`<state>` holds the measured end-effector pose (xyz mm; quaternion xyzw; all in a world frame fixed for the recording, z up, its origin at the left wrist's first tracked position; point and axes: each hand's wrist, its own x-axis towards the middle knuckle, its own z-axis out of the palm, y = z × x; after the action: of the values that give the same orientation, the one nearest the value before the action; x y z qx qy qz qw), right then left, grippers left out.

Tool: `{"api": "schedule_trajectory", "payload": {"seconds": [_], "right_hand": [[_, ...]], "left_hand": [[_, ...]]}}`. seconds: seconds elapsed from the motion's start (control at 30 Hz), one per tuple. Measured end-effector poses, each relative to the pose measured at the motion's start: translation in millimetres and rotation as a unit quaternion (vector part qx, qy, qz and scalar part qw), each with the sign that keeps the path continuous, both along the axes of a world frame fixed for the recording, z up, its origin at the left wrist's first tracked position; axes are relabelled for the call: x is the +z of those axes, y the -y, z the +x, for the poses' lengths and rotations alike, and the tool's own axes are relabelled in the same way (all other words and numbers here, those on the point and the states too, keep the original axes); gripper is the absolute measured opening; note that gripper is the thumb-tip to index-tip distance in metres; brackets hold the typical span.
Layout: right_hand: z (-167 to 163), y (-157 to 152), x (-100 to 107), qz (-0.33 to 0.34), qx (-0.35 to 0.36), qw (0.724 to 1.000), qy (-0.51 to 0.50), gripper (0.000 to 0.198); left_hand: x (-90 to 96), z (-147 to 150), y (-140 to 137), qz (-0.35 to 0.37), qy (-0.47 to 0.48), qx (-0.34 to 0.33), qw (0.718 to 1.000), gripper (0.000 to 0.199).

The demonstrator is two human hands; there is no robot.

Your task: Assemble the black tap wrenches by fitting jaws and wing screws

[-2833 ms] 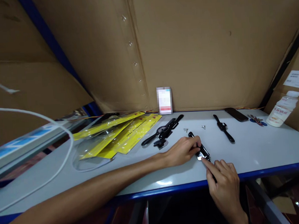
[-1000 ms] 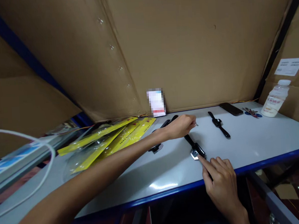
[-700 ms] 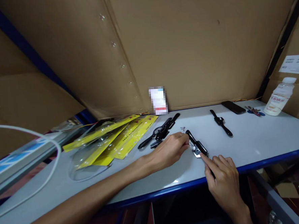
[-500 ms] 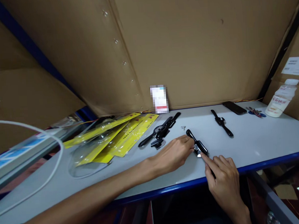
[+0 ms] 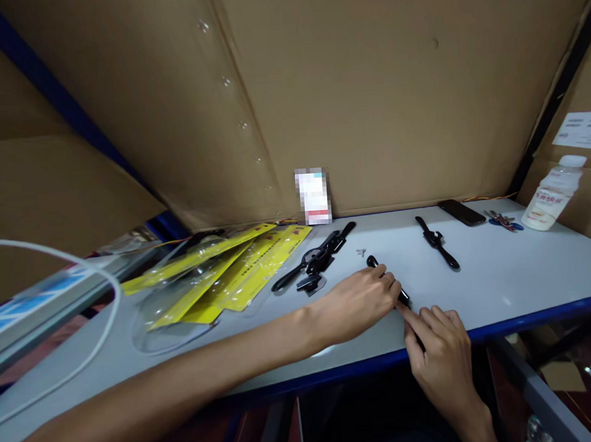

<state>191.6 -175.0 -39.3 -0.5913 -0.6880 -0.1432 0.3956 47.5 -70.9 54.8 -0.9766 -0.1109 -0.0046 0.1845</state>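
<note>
A black spokeshave (image 5: 404, 298) lies slanted near the table's front edge. My left hand (image 5: 374, 291) covers its middle, fingers curled down and closed. Their tips, and anything between them, are hidden. My right hand (image 5: 440, 345) grips the near end, with its index finger stretched along the body and the other fingers bent. The near handle is mostly hidden under that hand, while the far handle shows beyond my left fingers. Small silver screws (image 5: 361, 252) lie just behind the tool.
More black spokeshaves (image 5: 322, 256) overlap at left, beside yellow packaging cards (image 5: 239, 278) in clear plastic. Another spokeshave (image 5: 435, 241) lies at right. Behind it are a phone (image 5: 462, 212), keys (image 5: 503, 220) and a bottle (image 5: 554, 193). A white cable (image 5: 118, 312) loops at far left.
My left hand has shifted right and turned over the tool's middle, hiding the silver blade area that showed before. The right hand has stayed in place.
</note>
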Motion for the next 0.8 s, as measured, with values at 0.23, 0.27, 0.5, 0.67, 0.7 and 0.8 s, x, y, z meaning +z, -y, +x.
{"api": "schedule_trajectory", "payload": {"seconds": [0.23, 0.27, 0.5, 0.67, 0.7, 0.8], "right_hand": [[-0.8, 0.3, 0.3, -0.006, -0.006, 1.000, -0.004, 0.036], [-0.8, 0.2, 0.0, -0.006, -0.008, 1.000, -0.003, 0.036], [-1.4, 0.3, -0.5, -0.007, -0.021, 1.000, 0.004, 0.034], [-2.0, -0.1, -1.1, -0.007, -0.038, 0.999, 0.001, 0.032], [-2.0, -0.5, -1.2, 0.000, -0.042, 0.999, -0.004, 0.031], [-1.5, -1.2, -0.6, 0.014, -0.044, 0.999, -0.008, 0.026]], "left_hand": [[-2.2, -0.1, 1.0, 0.037, -0.015, -0.015, 0.999, 0.011], [-3.2, -1.8, 1.5, 0.034, -0.019, -0.011, 0.999, 0.012], [-7.3, 0.9, 6.2, -0.003, -0.033, 0.018, 0.999, 0.015], [-11.7, 4.0, 0.1, -0.072, -0.007, 0.070, 0.995, 0.016], [-12.0, 4.9, -0.8, -0.082, -0.001, 0.082, 0.993, 0.016], [-9.7, 8.4, -1.3, -0.105, -0.013, 0.120, 0.987, 0.018]]}}
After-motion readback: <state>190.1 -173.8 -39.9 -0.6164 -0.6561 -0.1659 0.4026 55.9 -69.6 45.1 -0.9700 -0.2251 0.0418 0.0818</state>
